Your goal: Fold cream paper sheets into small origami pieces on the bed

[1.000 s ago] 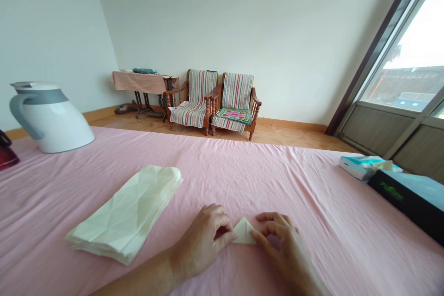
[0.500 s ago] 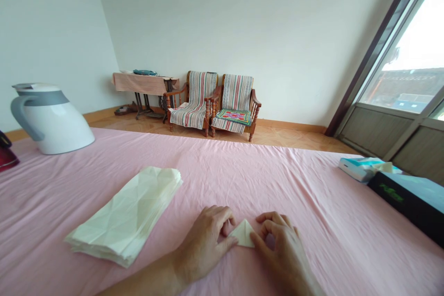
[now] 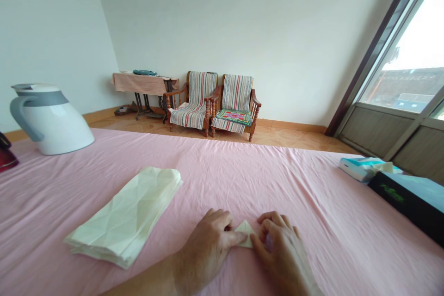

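A small piece of cream paper (image 3: 246,228), folded into a triangle with its point away from me, lies on the pink cloth. My left hand (image 3: 210,243) has curled fingers, and its thumb presses across the lower left of the triangle, hiding that part. On the other side, my right hand (image 3: 282,245) is bent, with its thumb against the triangle's right edge and index finger curled over. To the left of my hands rests a stack of creased cream paper sheets (image 3: 130,212), which neither hand touches.
A white and grey jug (image 3: 65,122) stands at the left on the pink cloth (image 3: 243,171), beside a partly visible red object (image 3: 6,157). At the right are a tissue pack (image 3: 360,169) and a black box (image 3: 391,192). Two wooden armchairs (image 3: 255,118) stand by the wall.
My left hand has shifted slightly right, and its thumb has slid further over the folded paper. My right hand has hardly moved.
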Available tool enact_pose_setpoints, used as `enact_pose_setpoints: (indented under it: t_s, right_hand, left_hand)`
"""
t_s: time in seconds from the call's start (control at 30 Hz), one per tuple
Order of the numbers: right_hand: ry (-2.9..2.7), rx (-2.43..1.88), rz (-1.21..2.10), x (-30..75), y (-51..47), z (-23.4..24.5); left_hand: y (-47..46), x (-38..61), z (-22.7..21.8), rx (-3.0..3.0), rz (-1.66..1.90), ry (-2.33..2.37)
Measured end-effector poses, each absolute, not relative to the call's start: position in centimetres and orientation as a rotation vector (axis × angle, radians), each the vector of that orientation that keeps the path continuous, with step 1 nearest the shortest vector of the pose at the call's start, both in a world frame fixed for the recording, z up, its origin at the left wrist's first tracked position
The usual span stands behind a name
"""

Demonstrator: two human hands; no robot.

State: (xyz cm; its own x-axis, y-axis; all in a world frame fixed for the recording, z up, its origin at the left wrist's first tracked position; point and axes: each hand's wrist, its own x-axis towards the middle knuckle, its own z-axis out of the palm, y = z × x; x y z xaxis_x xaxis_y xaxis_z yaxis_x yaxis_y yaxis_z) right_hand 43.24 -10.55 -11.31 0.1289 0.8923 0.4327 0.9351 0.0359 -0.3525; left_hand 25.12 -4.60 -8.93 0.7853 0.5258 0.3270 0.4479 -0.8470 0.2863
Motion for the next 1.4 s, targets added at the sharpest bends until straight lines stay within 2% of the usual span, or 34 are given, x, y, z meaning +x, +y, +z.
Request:
enact_pose_setpoints:
  t_s: [0.17, 0.4, 0.5, 0.77, 0.93, 1.17, 1.4]
  right_hand:
    - [-1.806, -1.610, -0.245, 43.6, -11.0, -11.2]
    - [-2.085, -1.281, -0.621, 44.1, -12.9, -11.8]
    - [-2.153, -1.286, -0.696, 45.2, -13.3, -12.7]
    - [-1.778, -1.689, -0.047, 45.3, -12.7, -13.3]
    - [-1.631, -1.825, 0.193, 44.5, -12.4, -12.5]
    - [-1.603, -2.031, 0.298, 43.6, -11.9, -10.5]
    - [-1.764, -1.977, 0.122, 44.4, -11.1, -11.7]
  left_hand:
    - [-4.4, 25.1, -9.1, 2.764, 0.571, 0.781]
    - [-4.4, 25.1, -8.7, 2.766, 0.561, 0.757]
    - [-4.3, 25.1, -9.1, 2.775, 0.578, 0.758]
    - [-4.5, 25.0, -9.3, 2.812, 0.563, 0.731]
    - [-4.5, 25.0, -9.1, 2.812, 0.539, 0.742]
    - [-4.6, 25.0, -9.4, 2.816, 0.531, 0.747]
    - [-4.6, 25.2, -9.1, 2.823, 0.539, 0.751]
